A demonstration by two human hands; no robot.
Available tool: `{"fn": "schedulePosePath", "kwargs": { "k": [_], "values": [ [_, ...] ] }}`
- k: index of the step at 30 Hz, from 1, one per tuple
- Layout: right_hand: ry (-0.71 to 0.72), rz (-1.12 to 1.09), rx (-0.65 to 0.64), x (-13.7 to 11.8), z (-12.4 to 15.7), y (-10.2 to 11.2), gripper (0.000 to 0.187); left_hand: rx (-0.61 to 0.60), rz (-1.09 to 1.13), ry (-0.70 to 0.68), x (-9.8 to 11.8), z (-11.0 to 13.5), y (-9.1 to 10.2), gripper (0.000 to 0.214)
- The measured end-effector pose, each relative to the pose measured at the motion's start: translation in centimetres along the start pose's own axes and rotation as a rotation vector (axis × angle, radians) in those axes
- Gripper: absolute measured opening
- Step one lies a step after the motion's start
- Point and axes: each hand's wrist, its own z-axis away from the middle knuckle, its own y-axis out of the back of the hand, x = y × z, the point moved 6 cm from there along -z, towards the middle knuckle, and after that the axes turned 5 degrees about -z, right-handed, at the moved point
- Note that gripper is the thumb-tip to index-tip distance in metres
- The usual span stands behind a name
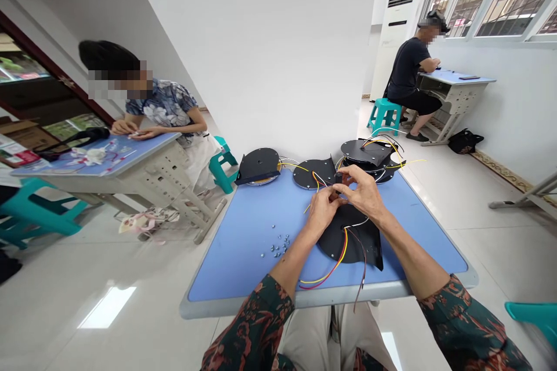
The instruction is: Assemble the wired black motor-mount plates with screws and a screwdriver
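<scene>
My left hand [324, 208] and my right hand [364, 192] meet over the far edge of a black round plate [357, 252] near the front of the desk. The fingertips of both are pinched together. Whatever lies between them is too small and covered to make out. Yellow, red, white and brown wires come out of the plate's middle, some hanging past the desk's front edge. Just beyond my hands lies a second black round plate [308, 175] with wires. Left of my forearm, several small screws [281, 246] are scattered on the blue desktop [243, 231].
Another black disc unit [260, 165] lies at the back left, and a stack of discs [363, 152] with loose wires at the back right. A white wall [278, 57] rises behind the desk. Two people sit at other desks, left and right.
</scene>
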Motion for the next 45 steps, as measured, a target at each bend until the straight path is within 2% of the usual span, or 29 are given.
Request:
{"fn": "schedulePosePath", "kwargs": {
  "k": [2,8,16,21,24,27,30,34,39,41,45],
  "values": [
    [-0.018,0.0,0.003,0.4,0.0,0.1,0.017,-0.023,0.029,0.002,0.0,0.1,-0.1,0.015],
    [-0.098,-0.066,-0.013,1.5,0.1,0.2,0.031,-0.088,0.05,-0.075,0.4,0.4,-0.1,0.016],
    [-0.056,-0.028,-0.069,0.1,0.2,-0.2,0.021,-0.05,0.029,-0.021,0.3,0.4,0.1,0.018],
    [-0.04,0.064,0.022,0.0,-0.1,0.0,0.013,-0.041,0.004,0.0,0.6,0.3,0.3,0.017],
    [-0.049,-0.026,0.027,0.3,-0.1,0.0,0.015,-0.047,0.03,0.019,0.6,0.3,0.2,0.018],
    [-0.063,-0.164,-0.019,0.4,0.1,-0.1,0.024,-0.045,0.058,0.028,0.5,0.3,0.2,0.02],
    [-0.071,-0.233,-0.073,0.1,0.3,-0.3,0.026,-0.049,0.076,0.04,0.3,0.3,0.2,0.021],
    [-0.058,-0.14,-0.068,-0.1,0.3,-0.3,0.023,-0.031,0.049,0.041,0.1,0.2,0.3,0.023],
    [-0.043,0.014,-0.027,0.5,0.2,-0.3,0.011,-0.013,0.012,0.043,0.0,0.1,0.3,0.022],
    [-0.07,-0.004,-0.021,1.2,0.2,-0.1,0.015,-0.029,0.069,0.029,0.0,0.1,0.1,0.016],
    [-0.112,-0.053,-0.012,1.9,0.4,0.5,0.036,-0.08,0.117,-0.043,0.2,0.2,-0.3,0.012]
  ]
}}
